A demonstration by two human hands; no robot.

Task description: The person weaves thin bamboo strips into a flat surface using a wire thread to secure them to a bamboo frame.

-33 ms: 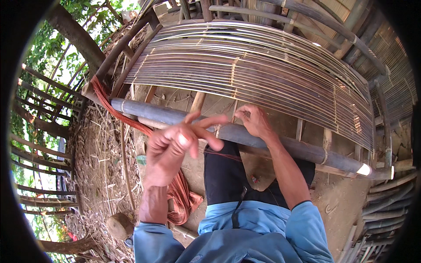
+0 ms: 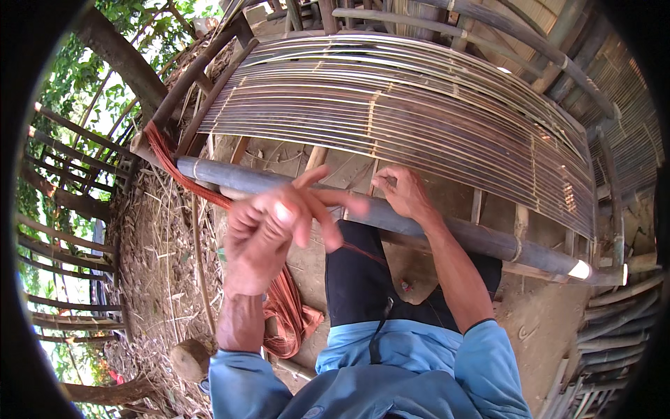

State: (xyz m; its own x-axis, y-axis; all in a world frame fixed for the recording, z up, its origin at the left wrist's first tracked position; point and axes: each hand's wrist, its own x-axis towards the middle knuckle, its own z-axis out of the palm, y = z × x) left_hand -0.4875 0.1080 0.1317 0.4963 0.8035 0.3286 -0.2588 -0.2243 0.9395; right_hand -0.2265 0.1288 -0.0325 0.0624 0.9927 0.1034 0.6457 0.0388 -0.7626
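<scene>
while a shirt emblem (image 2: 314, 412) shows, left grip (image 2: 262, 227) half-splays, right grip (image 2: 406, 195) curls, contents unclear.

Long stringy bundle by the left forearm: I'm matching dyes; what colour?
The stringy bundle is rusty orange, clearest in head view.

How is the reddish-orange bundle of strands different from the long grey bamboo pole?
The reddish-orange bundle of strands droops and gathers in a loose heap, while the long grey bamboo pole looks stiff and stretches across in front of the person. The bundle is many thin strands together; the pole is one thick, round length. Both are partly hidden behind the left hand.
</scene>
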